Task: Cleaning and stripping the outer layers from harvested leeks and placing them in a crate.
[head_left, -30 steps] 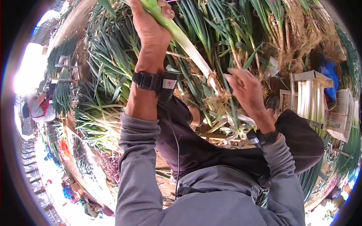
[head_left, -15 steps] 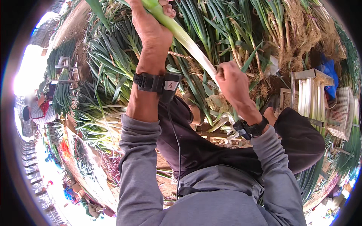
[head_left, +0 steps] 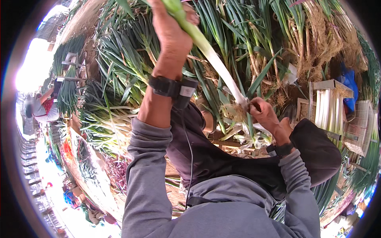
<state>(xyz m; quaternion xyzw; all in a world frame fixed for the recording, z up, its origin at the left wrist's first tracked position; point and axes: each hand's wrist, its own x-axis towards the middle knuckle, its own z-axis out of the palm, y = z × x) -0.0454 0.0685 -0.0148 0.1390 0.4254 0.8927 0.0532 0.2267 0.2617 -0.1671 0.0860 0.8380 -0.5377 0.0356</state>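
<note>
A long leek (head_left: 216,61) slants down from the top of the view, green above and white toward its root end. My left hand (head_left: 172,43) is closed around its green part. At the lower end, beside the brownish roots, the fingers of my right hand (head_left: 265,115) are bent in a pinch. A pale strip hangs by those fingers; whether it is a peeled layer or a loose leaf behind I cannot tell. Below the root end lie peeled leaves and scraps (head_left: 248,137), in front of my crossed legs (head_left: 222,158).
Heaps of untrimmed leeks (head_left: 222,20) with dry roots (head_left: 321,43) lie ahead. On the right, a metal rack (head_left: 333,84) holds white-stalked leeks, near a blue bag (head_left: 349,87) and a white crate (head_left: 359,127). A person (head_left: 45,111) sits far left by another rack (head_left: 71,78).
My right hand has slid down the white stalk to the root end, toward me. My left hand, still gripping the leek, has shifted slightly right.
</note>
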